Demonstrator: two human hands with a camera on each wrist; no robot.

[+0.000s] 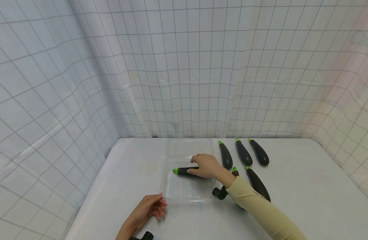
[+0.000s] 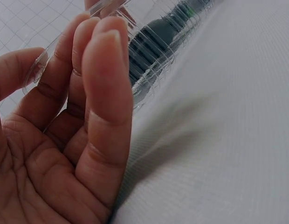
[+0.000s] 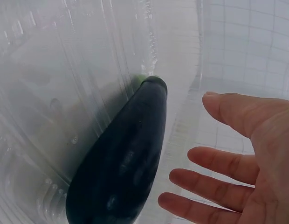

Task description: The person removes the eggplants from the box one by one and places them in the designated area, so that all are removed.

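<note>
A clear plastic container (image 1: 174, 190) with its lid spread out behind it lies flat on the table. One dark eggplant (image 1: 184, 171) with a green tip rests crosswise inside the container. Over that eggplant hovers my right hand (image 1: 206, 166); in the right wrist view its fingers (image 3: 214, 189) are spread and stand apart from the eggplant (image 3: 121, 158). My left hand (image 1: 148, 209) is at the container's near left corner. The left wrist view shows its thumb and fingers pinching the clear plastic rim (image 2: 38, 70).
To the right of the container, several more eggplants lie on the white table (image 1: 297, 180), among them one at the back right (image 1: 259, 152) and one beside my right sleeve (image 1: 257, 183). The sleeve partly covers another. Gridded white curtains (image 1: 184, 83) enclose the table.
</note>
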